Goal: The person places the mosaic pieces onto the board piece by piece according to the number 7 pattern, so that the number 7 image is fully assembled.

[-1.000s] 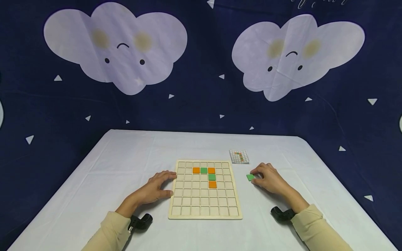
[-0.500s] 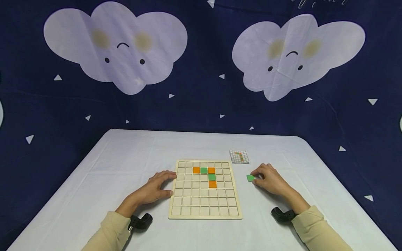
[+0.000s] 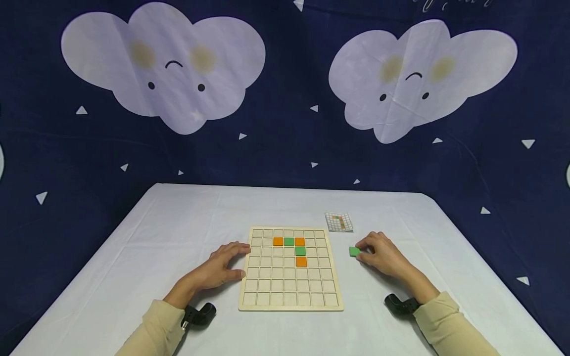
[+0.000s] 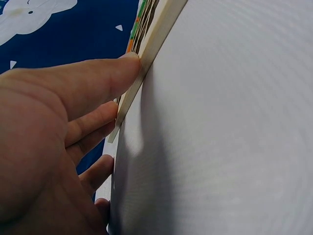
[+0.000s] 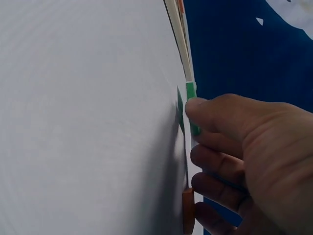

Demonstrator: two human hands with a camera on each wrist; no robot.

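Note:
My right hand [image 3: 382, 253] pinches a green square tile [image 3: 354, 251] between thumb and fingers, to the right of the grid board. In the right wrist view this green tile [image 5: 190, 89] stands on edge at the thumb tip, and a second green shape [image 5: 180, 105] shows low by the table. An orange tile [image 5: 188, 210] lies under the other fingers, hidden in the head view. My left hand [image 3: 219, 266] rests with spread fingers against the left edge of the wooden grid board [image 3: 289, 308]; its thumb [image 4: 124, 73] touches the board's side.
Orange tiles [image 3: 301, 261] and green tiles [image 3: 300, 251] form a bent line in the board's upper cells. A small pattern card [image 3: 339, 222] lies beyond the board's upper right corner. White cloth covers the table [image 3: 178, 212]; a dark blue cloud-printed cloth [image 3: 285, 148] hangs behind.
The green tile has turned and shifted very slightly in my right fingers. The left hand and the board have kept their places.

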